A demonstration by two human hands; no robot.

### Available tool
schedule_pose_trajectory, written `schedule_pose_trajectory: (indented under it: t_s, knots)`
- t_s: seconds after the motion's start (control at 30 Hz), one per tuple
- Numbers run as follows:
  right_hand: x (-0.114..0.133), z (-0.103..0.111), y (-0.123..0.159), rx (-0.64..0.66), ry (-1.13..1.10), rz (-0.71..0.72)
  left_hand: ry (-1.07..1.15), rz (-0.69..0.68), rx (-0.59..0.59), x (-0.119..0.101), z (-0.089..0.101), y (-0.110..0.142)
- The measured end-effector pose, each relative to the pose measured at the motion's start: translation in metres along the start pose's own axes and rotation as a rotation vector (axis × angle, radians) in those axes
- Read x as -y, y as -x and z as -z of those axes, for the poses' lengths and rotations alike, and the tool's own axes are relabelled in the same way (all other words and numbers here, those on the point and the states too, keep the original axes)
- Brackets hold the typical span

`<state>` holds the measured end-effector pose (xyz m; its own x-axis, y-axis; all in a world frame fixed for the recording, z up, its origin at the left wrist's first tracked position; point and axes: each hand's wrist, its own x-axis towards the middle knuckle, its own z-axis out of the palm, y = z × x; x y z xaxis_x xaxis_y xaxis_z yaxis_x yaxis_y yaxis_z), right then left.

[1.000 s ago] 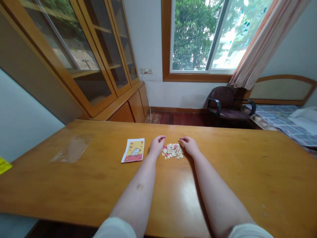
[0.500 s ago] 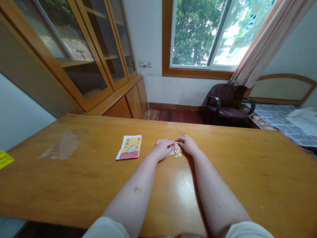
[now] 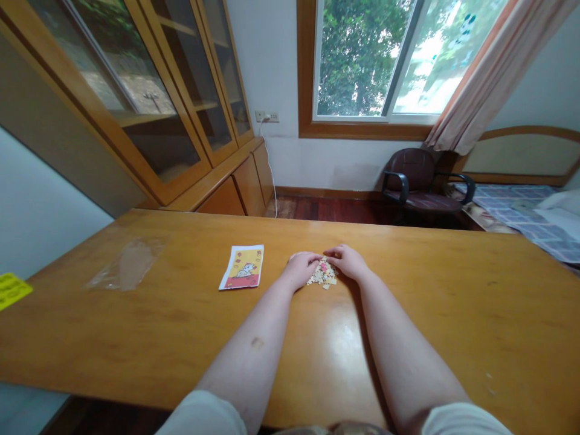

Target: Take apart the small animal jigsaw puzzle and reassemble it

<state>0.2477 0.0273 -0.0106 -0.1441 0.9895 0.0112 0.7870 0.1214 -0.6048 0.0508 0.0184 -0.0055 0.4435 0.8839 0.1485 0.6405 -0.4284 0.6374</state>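
Note:
A small heap of jigsaw puzzle pieces [image 3: 323, 272], mostly pale with a pink-red one on top, lies on the wooden table [image 3: 149, 338]. My left hand [image 3: 302, 269] curves around the heap's left side, fingers extended and palm down. On the far right side, my right hand [image 3: 348, 262] reaches in with bent fingers somewhat apart, its fingertips at the edge of the pieces. Nothing is visibly held by either hand. Left of my left hand lies a picture card [image 3: 244, 269] with a white cartoon animal on yellow and red.
A clear plastic bag [image 3: 131, 264] lies flat at the table's left, and a yellow label [image 3: 13, 291] shows at the left edge. Beyond the table stand a glass-door cabinet [image 3: 199, 133], a dark office chair [image 3: 414, 175] and a bed [image 3: 521, 202].
The view has shifted slightly. My hands have drawn a little apart at the heap, so more of the pieces and the pink-red one show between them.

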Motion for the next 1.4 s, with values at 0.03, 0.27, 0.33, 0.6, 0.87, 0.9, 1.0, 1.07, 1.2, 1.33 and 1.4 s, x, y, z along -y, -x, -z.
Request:
schedule_pose_trajectory:
  t_s: [0.03,0.27,0.33,0.6,0.87,0.9,1.0,1.07,1.2,1.33,1.4]
  knots:
    - [0.001,0.0,0.0,0.005,0.017,0.015,0.008,0.009,-0.006,0.0,-0.001,0.0]
    - [0.004,0.0,0.001,-0.021,0.033,-0.041,0.082,0.098,-0.034,0.005,-0.005,-0.003]
    - [0.004,0.0,0.0,-0.032,0.027,-0.065,0.094,0.108,-0.038,0.006,-0.006,-0.003]
    - [0.004,-0.001,-0.003,-0.142,0.014,-0.174,0.117,0.13,-0.08,0.006,-0.005,-0.003]
    - [0.006,-0.004,0.002,-0.127,0.043,-0.012,-0.014,0.262,-0.245,0.013,0.003,-0.003]
    - [0.005,-0.004,0.002,-0.139,0.069,-0.029,-0.043,0.258,-0.228,0.012,0.003,-0.003]
    - [0.003,-0.005,0.001,-0.197,0.124,-0.102,-0.109,0.235,-0.176,0.01,0.002,-0.002]
    - [0.002,-0.005,0.0,-0.219,0.128,-0.086,-0.14,0.255,-0.165,0.009,0.002,-0.002]
    - [0.007,-0.007,0.001,-0.169,0.113,0.066,-0.167,0.33,-0.197,0.008,0.003,-0.001]
    - [0.015,-0.01,0.004,-0.061,0.117,0.155,-0.193,0.345,-0.188,0.008,0.004,-0.001]
    - [0.017,-0.011,0.005,-0.022,0.136,0.163,-0.203,0.334,-0.171,0.008,0.003,-0.001]
